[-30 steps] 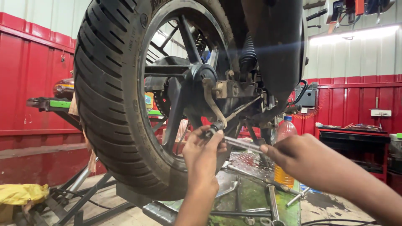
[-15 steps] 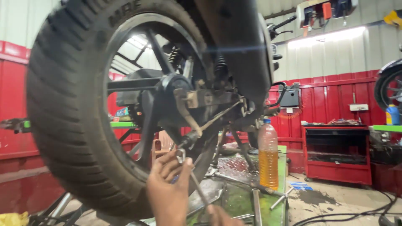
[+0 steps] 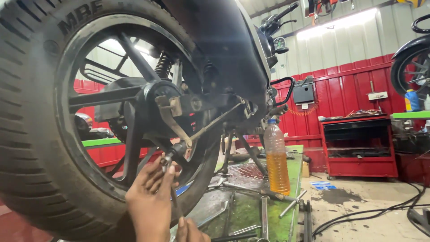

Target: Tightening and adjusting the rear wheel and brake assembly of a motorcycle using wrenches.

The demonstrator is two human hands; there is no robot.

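Note:
A motorcycle's big black rear wheel fills the left of the head view, raised on a lift. A thin brake rod runs back to the silver brake arm at the hub. My left hand reaches up from below, its fingertips pinched on the small nut at the rod's end. Only the fingers of my right hand show at the bottom edge. They seem closed on a thin metal tool that points up toward the nut.
A plastic bottle of amber liquid stands on the green lift table, with loose metal tools beside it. A red tool cabinet stands against the red wall. Cables trail on the floor, and another motorcycle's wheel is at far right.
The view has swung left and closer to the wheel. My right hand dropped from the right side to the bottom edge. My left hand stayed at the rod's end.

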